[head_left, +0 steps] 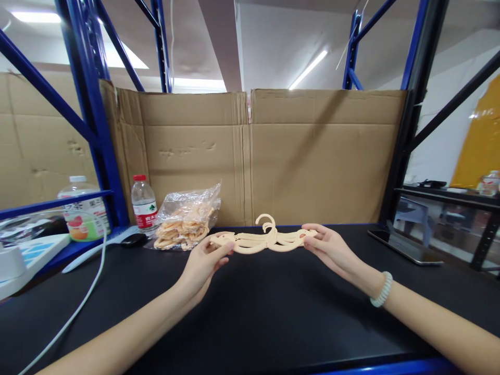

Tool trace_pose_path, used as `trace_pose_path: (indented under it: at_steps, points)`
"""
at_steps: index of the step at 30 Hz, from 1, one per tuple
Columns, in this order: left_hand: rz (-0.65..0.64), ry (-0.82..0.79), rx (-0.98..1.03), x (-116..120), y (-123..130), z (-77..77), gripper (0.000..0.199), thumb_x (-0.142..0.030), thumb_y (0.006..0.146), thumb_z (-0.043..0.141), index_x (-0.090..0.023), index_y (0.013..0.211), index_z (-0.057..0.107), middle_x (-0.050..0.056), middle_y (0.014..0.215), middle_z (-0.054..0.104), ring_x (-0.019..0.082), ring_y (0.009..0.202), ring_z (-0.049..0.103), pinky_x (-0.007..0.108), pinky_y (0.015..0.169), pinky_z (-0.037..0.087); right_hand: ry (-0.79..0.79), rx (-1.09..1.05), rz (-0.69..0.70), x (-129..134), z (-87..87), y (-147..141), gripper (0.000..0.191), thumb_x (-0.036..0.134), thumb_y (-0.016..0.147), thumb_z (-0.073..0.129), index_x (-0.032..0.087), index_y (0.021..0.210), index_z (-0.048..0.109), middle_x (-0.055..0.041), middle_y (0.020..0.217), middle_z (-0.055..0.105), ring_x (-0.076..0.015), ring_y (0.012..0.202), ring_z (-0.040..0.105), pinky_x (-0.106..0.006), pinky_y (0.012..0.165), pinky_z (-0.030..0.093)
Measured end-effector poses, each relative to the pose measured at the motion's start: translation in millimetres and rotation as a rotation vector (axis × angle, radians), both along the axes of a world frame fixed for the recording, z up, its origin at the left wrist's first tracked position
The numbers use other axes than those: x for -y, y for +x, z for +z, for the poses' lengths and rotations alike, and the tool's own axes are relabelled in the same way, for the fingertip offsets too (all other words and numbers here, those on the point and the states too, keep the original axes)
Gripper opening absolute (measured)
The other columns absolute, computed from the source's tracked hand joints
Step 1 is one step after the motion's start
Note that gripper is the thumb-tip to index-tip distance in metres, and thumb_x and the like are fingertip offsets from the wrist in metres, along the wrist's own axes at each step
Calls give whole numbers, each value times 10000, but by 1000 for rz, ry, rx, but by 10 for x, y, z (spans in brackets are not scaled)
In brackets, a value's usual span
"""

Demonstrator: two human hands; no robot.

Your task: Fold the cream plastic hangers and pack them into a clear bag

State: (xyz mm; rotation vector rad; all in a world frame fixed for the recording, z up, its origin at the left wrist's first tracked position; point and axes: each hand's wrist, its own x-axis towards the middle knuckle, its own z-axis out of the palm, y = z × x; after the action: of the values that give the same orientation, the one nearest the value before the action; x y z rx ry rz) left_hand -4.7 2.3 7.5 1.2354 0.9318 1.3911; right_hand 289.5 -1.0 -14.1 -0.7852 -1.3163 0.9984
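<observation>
Between my two hands, a cream-coloured plastic folding hanger (250, 242) is held up above the black tabletop, its hook pointing upward at the middle. My left hand (204, 264) pinches the hanger's left end between thumb and fingers. At the opposite end, my right hand (332, 249) grips the tip, and a pale coiled band circles that wrist. Behind my left hand lies a clear plastic bag (189, 213) with several similar cream pieces inside.
A red-capped water bottle (144, 203) stands left of the bag, with a larger drink bottle (85, 211) farther left. A white cable (91, 289) crosses the table's left side. A dark tablet-like slab (404, 247) lies at right. Cardboard panels (328, 156) wall off the back.
</observation>
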Motion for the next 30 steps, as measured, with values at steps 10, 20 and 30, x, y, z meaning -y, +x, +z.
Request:
trace_pose_path:
  at_steps: [10,20,30]
  points:
    - [-229,4,-205,159,282,-111,329,-375,650,773,-136,807,609,50,896,628,162,831,606,251,700,550,92,205,100,188,-40,-559,330,475,857,579,197,1019,650,-42,843,653,-151,686,581,-263,599,479]
    - [-273,100,-220,155,287,-179,335,-361,688,748,-136,903,622,70,907,663,195,865,630,287,746,542,101,374,36,261,-103,-661,349,446,877,558,190,1083,676,-12,664,605,-111,498,510,-218,435,400]
    - [-300,87,-254,116,310,-196,336,-410,734,688,-128,914,657,76,943,666,188,846,621,278,719,523,10,378,263,267,-125,-706,431,429,893,539,188,1246,589,-22,728,642,-99,494,537,-201,437,398]
